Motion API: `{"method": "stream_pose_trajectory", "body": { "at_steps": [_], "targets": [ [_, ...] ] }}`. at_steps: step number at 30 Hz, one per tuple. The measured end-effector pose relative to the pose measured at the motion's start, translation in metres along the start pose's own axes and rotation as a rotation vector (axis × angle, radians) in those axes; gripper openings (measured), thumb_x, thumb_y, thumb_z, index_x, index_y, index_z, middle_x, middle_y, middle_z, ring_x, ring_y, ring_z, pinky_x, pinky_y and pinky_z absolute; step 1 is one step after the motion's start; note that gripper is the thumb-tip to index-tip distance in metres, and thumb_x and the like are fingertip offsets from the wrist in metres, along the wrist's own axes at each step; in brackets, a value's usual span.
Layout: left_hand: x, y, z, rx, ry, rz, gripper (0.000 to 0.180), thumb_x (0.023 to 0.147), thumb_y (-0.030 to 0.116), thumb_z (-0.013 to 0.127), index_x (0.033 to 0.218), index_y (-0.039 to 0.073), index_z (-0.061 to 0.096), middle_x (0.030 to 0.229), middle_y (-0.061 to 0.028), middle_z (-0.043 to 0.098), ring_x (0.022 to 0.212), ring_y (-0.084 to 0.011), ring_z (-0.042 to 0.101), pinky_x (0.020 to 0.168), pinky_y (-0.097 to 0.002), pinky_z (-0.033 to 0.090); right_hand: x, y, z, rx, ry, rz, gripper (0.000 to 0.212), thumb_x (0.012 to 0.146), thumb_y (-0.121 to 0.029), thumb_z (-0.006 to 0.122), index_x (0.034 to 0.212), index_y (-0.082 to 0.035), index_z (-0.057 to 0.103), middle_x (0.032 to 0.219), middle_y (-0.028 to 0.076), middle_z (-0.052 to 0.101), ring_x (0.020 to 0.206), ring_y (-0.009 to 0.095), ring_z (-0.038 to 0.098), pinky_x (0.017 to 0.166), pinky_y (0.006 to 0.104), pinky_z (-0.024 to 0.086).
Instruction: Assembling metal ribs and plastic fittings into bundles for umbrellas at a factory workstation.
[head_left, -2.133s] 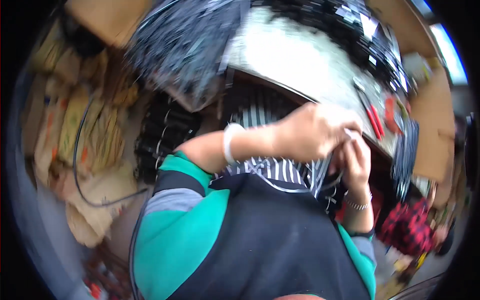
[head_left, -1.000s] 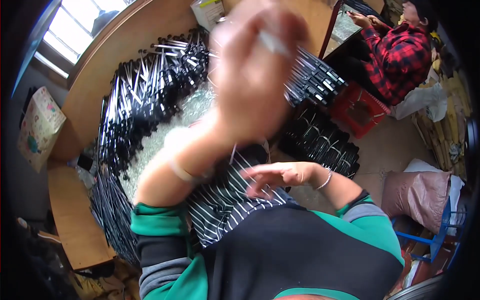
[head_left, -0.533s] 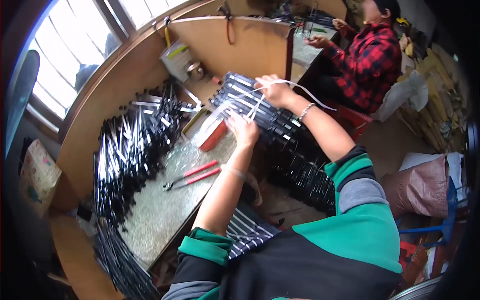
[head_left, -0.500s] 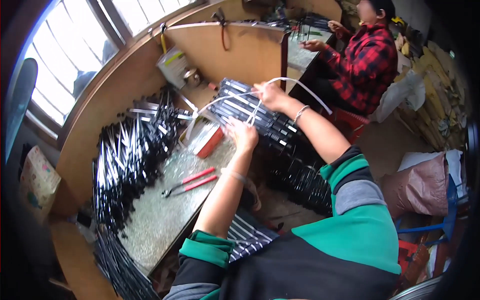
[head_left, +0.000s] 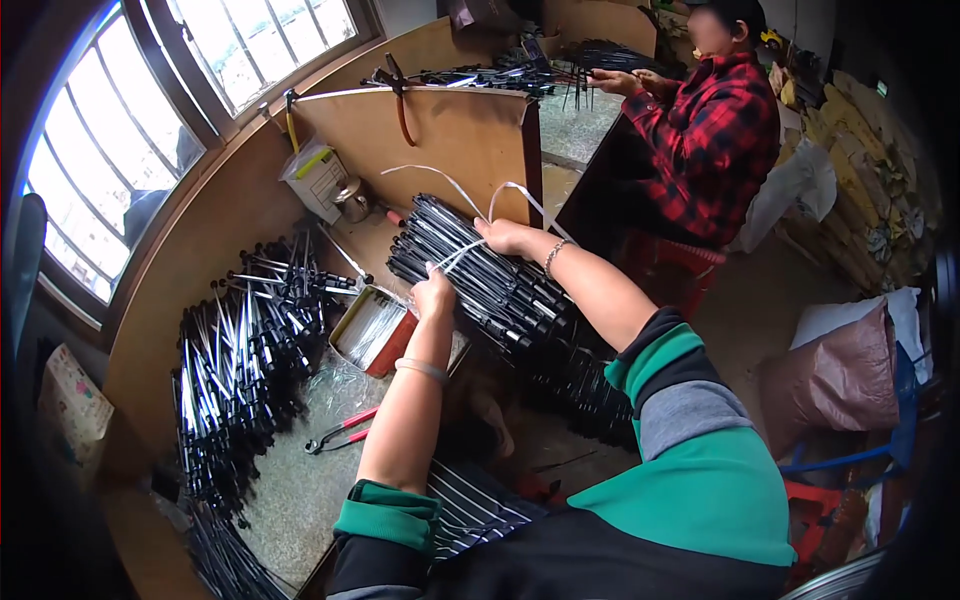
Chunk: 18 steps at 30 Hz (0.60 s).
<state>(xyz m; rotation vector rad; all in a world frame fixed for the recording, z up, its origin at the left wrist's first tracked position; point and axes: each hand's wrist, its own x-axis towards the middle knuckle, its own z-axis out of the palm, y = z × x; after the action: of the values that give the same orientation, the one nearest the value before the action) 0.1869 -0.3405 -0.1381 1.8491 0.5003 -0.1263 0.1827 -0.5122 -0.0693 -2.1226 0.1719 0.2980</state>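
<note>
A bundle of thin black rods (head_left: 425, 235) lies across the top of a larger stack of dark rods (head_left: 580, 375). A white plastic strap (head_left: 462, 255) runs around the bundle, its loose ends curling up into the air. Against the near left side of the bundle, my left hand (head_left: 434, 295) is closed, pinching the strap. My right hand (head_left: 508, 237) is closed on the strap at the bundle's right side, close to where the loose ends rise. The exact fingertip contact is partly hidden.
Loose black rods (head_left: 240, 350) heap on the table's left (head_left: 290, 490). Near my left arm are an open red box (head_left: 375, 330) and red-handled pliers (head_left: 340, 430). A wooden partition (head_left: 460, 130) stands ahead; beyond it a person in a checked shirt (head_left: 690, 150) sits working.
My hands have drawn the strap down against the bundle, where before they held it raised and looser. The view has shifted too, and the co-worker's hands have come closer together.
</note>
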Motion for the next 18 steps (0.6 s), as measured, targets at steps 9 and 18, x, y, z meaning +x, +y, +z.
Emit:
{"method": "stream_pose_trajectory", "body": {
  "at_steps": [9,18],
  "targets": [
    [-0.043,0.003,0.013,-0.799,-0.280,0.238,0.050,0.092,0.043,0.041,0.120,0.001,0.039,0.097,-0.0165,0.059,0.078,-0.0267,0.062,0.067,-0.0424,0.054,-0.009,0.027,0.002,0.263,-0.100,-0.006,0.071,0.090,-0.057,0.031,0.106,0.007,0.057,0.104,0.019,0.059,0.096,0.023,0.056,0.083,0.0338,0.043],
    [-0.172,0.055,-0.064,-0.785,-0.044,0.448,0.055,0.090,0.033,0.050,0.129,-0.001,0.032,0.123,-0.0187,0.047,0.114,-0.0261,0.044,0.098,-0.0338,0.031,-0.124,-0.057,-0.014,0.149,0.060,-0.031,0.064,0.090,-0.055,0.032,0.098,0.004,0.057,0.083,0.008,0.062,0.074,0.009,0.058,0.061,0.0222,0.047]
  ]
}}
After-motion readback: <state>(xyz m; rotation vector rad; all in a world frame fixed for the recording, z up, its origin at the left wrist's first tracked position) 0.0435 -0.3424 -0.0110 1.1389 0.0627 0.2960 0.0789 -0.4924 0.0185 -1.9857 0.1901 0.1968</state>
